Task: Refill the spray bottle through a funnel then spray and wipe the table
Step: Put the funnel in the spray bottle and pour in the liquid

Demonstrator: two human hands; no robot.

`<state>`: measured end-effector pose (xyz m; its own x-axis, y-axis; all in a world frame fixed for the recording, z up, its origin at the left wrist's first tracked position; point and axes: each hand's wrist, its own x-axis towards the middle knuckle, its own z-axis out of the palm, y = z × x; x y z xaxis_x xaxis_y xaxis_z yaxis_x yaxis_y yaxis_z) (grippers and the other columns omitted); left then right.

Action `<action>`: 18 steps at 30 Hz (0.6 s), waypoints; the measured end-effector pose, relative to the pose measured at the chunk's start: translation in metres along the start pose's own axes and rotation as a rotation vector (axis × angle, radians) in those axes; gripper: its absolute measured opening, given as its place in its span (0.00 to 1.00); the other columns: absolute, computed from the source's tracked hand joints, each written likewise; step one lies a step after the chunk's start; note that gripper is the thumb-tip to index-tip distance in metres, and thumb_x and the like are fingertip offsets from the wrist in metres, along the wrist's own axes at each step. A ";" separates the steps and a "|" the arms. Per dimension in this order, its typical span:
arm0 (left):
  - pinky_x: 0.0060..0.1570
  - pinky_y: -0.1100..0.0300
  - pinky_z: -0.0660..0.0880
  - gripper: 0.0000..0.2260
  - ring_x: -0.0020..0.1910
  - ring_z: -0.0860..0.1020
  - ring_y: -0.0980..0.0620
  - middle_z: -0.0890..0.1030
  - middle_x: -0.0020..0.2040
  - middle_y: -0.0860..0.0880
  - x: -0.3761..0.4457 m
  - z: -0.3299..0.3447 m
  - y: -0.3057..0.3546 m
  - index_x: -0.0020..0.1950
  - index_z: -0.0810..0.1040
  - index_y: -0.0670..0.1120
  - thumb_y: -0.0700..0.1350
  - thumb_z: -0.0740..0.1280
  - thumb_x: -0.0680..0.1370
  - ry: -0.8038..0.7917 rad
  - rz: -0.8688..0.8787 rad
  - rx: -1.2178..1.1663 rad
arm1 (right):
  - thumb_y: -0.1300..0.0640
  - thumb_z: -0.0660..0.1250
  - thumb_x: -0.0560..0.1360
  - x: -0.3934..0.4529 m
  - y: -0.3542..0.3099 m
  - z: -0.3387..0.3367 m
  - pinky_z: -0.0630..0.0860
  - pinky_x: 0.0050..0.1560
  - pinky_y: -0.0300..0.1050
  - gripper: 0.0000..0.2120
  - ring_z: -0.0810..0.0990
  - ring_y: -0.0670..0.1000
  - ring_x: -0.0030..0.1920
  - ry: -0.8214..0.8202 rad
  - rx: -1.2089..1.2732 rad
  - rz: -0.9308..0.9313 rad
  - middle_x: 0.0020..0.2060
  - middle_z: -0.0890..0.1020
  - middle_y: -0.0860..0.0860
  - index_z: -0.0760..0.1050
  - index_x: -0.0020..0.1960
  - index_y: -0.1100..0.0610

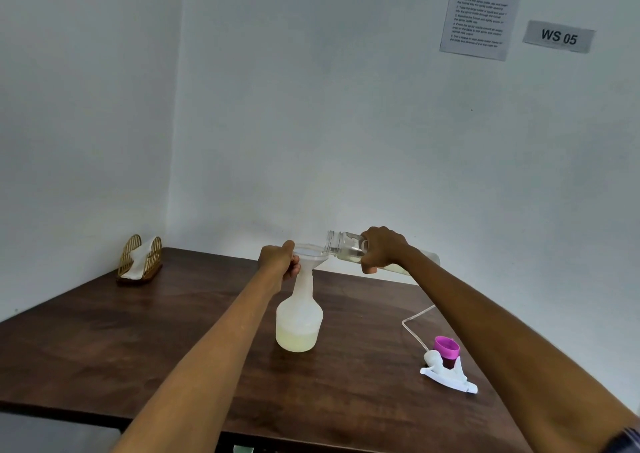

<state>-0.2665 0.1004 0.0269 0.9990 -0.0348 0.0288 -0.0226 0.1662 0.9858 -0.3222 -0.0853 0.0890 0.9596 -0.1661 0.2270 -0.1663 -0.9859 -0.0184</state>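
A white translucent spray bottle [298, 317] stands upright mid-table with pale yellow liquid in its base. A white funnel [309, 254] sits in its neck. My left hand [278, 262] grips the funnel's rim from the left. My right hand [382, 250] grips a clear refill bottle [344, 245], tipped sideways with its mouth over the funnel's right edge; pale liquid lies inside it. The white spray head [446, 371] with its dip tube lies on the table at the right, beside a pink cap [446, 347].
The dark wooden table [138, 342] fills the corner between two white walls. A gold wire holder with white tissues [140, 257] stands at the back left. A printed sheet and a "WS 05" label hang on the right wall.
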 end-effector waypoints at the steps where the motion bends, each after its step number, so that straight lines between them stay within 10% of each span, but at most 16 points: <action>1: 0.18 0.70 0.68 0.12 0.15 0.69 0.57 0.73 0.29 0.46 0.000 0.000 0.000 0.35 0.71 0.41 0.40 0.58 0.77 0.000 0.000 -0.002 | 0.63 0.72 0.58 0.000 0.000 0.000 0.63 0.32 0.36 0.15 0.74 0.52 0.41 -0.001 0.002 0.003 0.38 0.75 0.49 0.71 0.42 0.55; 18: 0.19 0.69 0.70 0.12 0.21 0.70 0.54 0.73 0.29 0.46 -0.001 0.000 0.000 0.35 0.71 0.41 0.40 0.58 0.78 0.001 0.003 -0.003 | 0.61 0.73 0.58 0.000 0.001 0.001 0.64 0.33 0.36 0.17 0.75 0.52 0.43 0.009 -0.006 0.007 0.41 0.77 0.49 0.73 0.45 0.55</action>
<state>-0.2675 0.1008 0.0266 0.9990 -0.0331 0.0314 -0.0253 0.1696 0.9852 -0.3219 -0.0861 0.0882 0.9562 -0.1733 0.2361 -0.1749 -0.9845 -0.0144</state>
